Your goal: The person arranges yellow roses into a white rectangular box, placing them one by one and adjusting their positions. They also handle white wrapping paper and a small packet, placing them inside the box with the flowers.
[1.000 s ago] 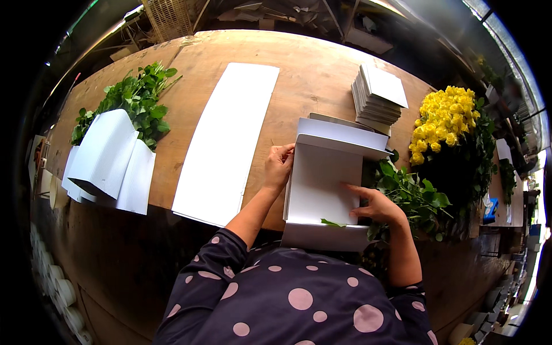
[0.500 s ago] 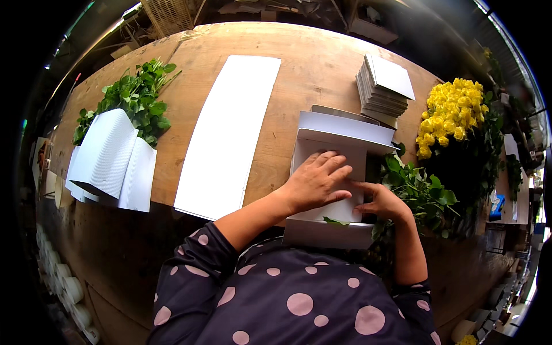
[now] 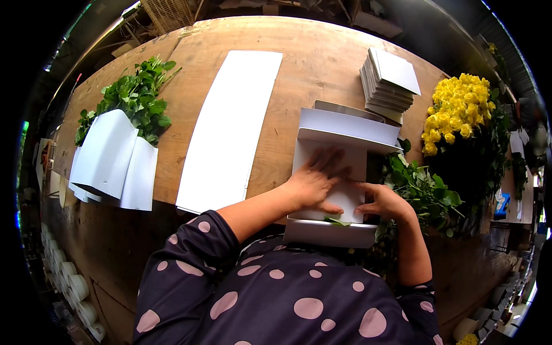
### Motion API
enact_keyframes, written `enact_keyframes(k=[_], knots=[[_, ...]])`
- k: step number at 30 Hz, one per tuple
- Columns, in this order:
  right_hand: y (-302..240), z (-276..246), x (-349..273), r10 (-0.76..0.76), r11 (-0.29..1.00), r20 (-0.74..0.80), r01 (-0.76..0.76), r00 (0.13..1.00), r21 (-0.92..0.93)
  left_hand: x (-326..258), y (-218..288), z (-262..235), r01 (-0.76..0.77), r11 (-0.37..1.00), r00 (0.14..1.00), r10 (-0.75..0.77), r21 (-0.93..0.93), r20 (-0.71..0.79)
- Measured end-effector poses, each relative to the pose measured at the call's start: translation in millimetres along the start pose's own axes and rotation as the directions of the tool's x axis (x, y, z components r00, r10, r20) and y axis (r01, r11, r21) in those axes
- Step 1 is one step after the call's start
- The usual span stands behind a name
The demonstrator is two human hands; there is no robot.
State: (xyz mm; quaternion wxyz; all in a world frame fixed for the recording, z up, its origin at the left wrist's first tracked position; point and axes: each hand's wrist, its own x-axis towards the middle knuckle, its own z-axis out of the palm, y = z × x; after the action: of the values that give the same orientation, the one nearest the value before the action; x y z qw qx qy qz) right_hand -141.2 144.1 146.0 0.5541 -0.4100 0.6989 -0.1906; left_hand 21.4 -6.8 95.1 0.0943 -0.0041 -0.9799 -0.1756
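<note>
In front of me lies a white folded cardboard piece [image 3: 376,133] with raised flaps at its far and near ends. My left hand [image 3: 317,183] rests flat on its inner face, fingers spread and thumb toward me. From the right, my right hand [image 3: 386,201] reaches over the cardboard's right edge, with forefinger and thumb apart on the white surface; its other fingers are partly hidden. A loose green leaf [image 3: 336,220] lies by the near flap. Leafy stems [image 3: 425,187] stick out just right of my right hand.
A long white sheet [image 3: 227,135] lies left of my hands. Further left, white corrugated wrapping [image 3: 106,150] surrounds a leafy bunch [image 3: 141,100]. A stack of cards [image 3: 394,72] stands at the far right of the wooden table [image 3: 316,52], beside yellow roses [image 3: 460,109].
My left hand has slid slightly toward me over the cardboard, its thumb now nearer the near flap. My right hand has barely moved. The view has shifted slightly.
</note>
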Motion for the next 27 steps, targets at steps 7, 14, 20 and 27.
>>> enact_keyframes(k=[7,14,20,27], knots=[[-51.0,-10.6,-9.8,-0.01,0.9,-0.077,-0.025,0.997,-0.435,-6.4,-1.2,-1.7,0.047,0.999,0.996,-0.048,0.014,0.077],[-94.4,-70.2,74.1,-0.633,0.691,-0.402,0.248,0.661,-0.679,1.8,-1.1,-0.8,0.019,1.0,0.995,-0.02,0.011,0.1],[-108.7,-36.1,59.5,-0.373,0.683,-0.246,0.086,0.894,-0.725,-7.0,-5.3,11.2,0.037,0.999,0.999,-0.037,-0.029,0.015],[-75.5,8.4,50.2,-0.622,0.458,-0.196,0.148,0.758,-0.877,-2.9,0.2,-3.0,0.128,0.977,0.977,-0.095,-0.17,0.189]])
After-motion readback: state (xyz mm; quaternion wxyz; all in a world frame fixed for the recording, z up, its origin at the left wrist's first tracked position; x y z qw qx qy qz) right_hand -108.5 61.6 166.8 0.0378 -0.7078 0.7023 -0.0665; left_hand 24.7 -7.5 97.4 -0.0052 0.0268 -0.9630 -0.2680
